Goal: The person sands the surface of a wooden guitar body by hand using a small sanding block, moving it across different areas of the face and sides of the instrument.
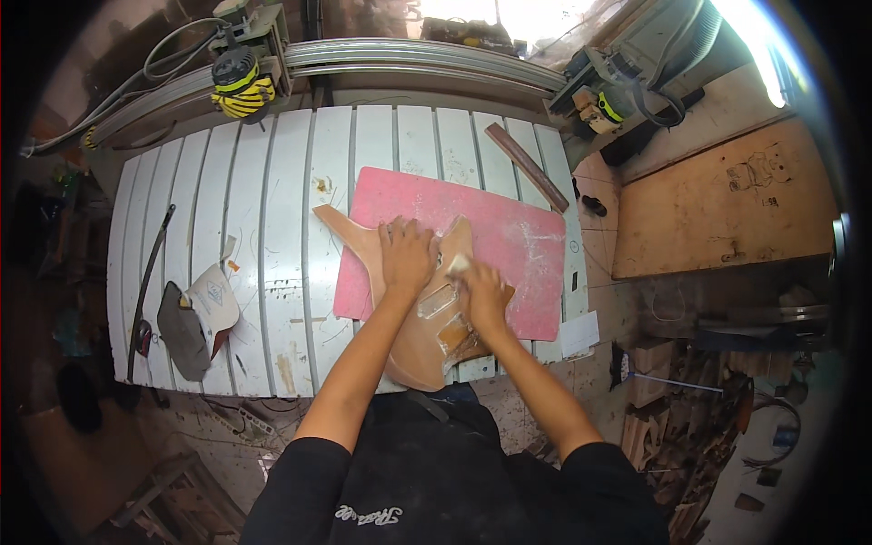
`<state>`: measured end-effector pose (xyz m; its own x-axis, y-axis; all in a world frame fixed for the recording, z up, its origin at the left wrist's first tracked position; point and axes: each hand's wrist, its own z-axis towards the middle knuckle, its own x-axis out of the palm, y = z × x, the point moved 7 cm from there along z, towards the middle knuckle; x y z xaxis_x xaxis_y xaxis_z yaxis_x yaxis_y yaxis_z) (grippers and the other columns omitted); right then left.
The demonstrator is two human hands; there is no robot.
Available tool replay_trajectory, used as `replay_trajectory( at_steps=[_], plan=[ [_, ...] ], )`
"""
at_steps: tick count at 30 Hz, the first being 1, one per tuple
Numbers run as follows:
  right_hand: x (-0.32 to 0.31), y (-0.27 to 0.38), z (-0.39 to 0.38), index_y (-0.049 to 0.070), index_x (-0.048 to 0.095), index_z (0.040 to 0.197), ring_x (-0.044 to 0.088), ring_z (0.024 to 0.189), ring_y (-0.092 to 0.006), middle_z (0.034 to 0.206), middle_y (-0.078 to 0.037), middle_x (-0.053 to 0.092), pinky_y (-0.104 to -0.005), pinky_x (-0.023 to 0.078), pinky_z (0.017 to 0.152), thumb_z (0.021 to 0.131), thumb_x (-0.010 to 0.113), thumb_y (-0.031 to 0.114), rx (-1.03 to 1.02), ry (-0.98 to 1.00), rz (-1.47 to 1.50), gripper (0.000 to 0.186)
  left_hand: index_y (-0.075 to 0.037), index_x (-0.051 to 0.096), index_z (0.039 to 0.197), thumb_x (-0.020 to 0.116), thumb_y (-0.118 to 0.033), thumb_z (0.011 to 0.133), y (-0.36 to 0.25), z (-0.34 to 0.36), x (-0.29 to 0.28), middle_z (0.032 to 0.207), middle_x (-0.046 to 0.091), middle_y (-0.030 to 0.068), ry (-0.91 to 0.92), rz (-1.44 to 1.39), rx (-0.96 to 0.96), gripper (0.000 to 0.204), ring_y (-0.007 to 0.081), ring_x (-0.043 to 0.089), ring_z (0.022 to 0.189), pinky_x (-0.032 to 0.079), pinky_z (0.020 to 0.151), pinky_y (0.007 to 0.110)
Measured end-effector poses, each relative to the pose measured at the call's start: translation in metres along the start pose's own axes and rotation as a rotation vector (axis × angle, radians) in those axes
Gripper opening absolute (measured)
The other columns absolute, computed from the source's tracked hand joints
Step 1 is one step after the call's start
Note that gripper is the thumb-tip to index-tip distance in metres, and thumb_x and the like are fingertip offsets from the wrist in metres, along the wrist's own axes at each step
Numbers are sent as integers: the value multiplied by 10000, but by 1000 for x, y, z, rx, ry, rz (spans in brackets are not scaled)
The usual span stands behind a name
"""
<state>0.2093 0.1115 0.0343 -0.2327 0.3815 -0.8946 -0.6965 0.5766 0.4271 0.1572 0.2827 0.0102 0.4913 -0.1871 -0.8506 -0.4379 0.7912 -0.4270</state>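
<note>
An unfinished wooden guitar body (418, 341) with two horns and routed cavities lies on a pink mat (531, 263). My left hand (409, 254) rests flat across its upper left part, palm down with fingers spread a little. My right hand (481, 295), slightly blurred, is on the right side of the body, closed on a small pale pad (460, 266) that sits over the wood near the upper cavity.
The slatted white table (250, 200) carries a dark strip (527, 168), a cap (213, 304), grey cloth (182, 336) and a paper (579, 334). Two machine heads (238, 77) (599, 104) hang from a rail (418, 59) behind. A wooden board (690, 218) stands right, above scrap wood (663, 436).
</note>
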Motion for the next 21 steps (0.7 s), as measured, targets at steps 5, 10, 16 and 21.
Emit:
replay_trajectory(
  at_steps=[5, 10, 16, 21],
  plan=[
    [-6, -15, 46, 129, 796, 1139, 576, 1317, -414, 1424, -181, 654, -492, 453, 1125, 935, 693, 59, 23, -21, 68, 239, -82, 781, 1088, 564, -332, 1061, -9, 5, 8, 1174, 737, 139, 143, -28, 95, 331, 377, 546, 1357, 334, 1202, 560],
    [-2, -21, 76, 119, 788, 1134, 580, 1300, -409, 1385, -173, 665, -496, 454, 1115, 943, 688, 59, 141, -89, 63, 224, -80, 774, 1086, 573, -308, 1056, -6, 4, 10, 1161, 743, 128, 175, -36, 79, 305, 370, 551, 1359, 333, 1206, 558],
    [1, 2, 28, 109, 775, 1159, 584, 1257, -420, 1359, -180, 663, -520, 455, 1077, 964, 676, 83, -41, -41, 60, 220, -81, 764, 1091, 580, -287, 1050, -7, 8, 6, 1162, 746, 119, 177, -64, 49, 279, 353, 546, 1385, 334, 1208, 553],
    [-5, -13, 91, 149, 776, 1170, 552, 1339, -414, 1438, -170, 641, -527, 437, 1119, 952, 675, 68, 123, -113, 14, 254, -78, 768, 1124, 582, -277, 1042, 3, 14, 8, 1191, 750, 120, 194, -100, 105, 284, 344, 581, 1353, 344, 1212, 542]
  ],
)
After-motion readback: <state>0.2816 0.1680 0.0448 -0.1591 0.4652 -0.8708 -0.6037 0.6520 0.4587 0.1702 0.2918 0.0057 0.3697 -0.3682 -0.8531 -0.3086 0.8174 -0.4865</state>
